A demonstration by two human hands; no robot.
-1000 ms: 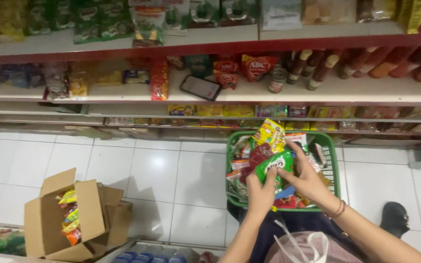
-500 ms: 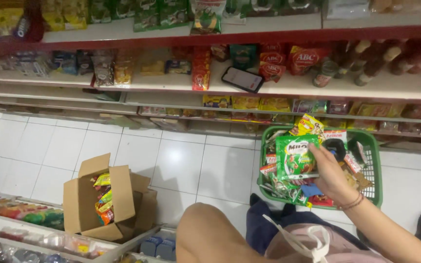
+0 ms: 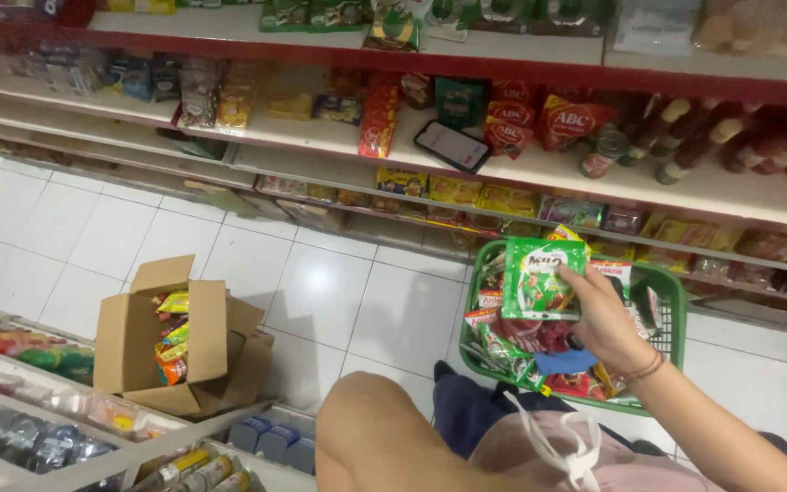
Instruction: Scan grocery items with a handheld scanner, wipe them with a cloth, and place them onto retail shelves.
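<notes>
Pink fabric and a white drawstring [image 3: 553, 437] fill the bottom centre of the frame, with the person's left forearm [image 3: 384, 437] raised across the lower middle; the left hand itself is out of view, so its fingers cannot be told. Just beyond, at centre right, the right hand [image 3: 608, 319] has its fingers closed around a green drink-mix packet [image 3: 541, 278], lifting it above the green basket [image 3: 676, 301] full of sachets on the white tile floor. A second ago both hands held a bundle of packets over the basket; now only the right one keeps a packet, and the view has swung left, bringing the open cardboard box [image 3: 152, 351] of snack packets at lower left closer. Farther off, a dark phone [image 3: 453, 146] lies on the white shelf at upper centre, beside red sachets [image 3: 380, 118] and bottles [image 3: 685, 141] at upper right
</notes>
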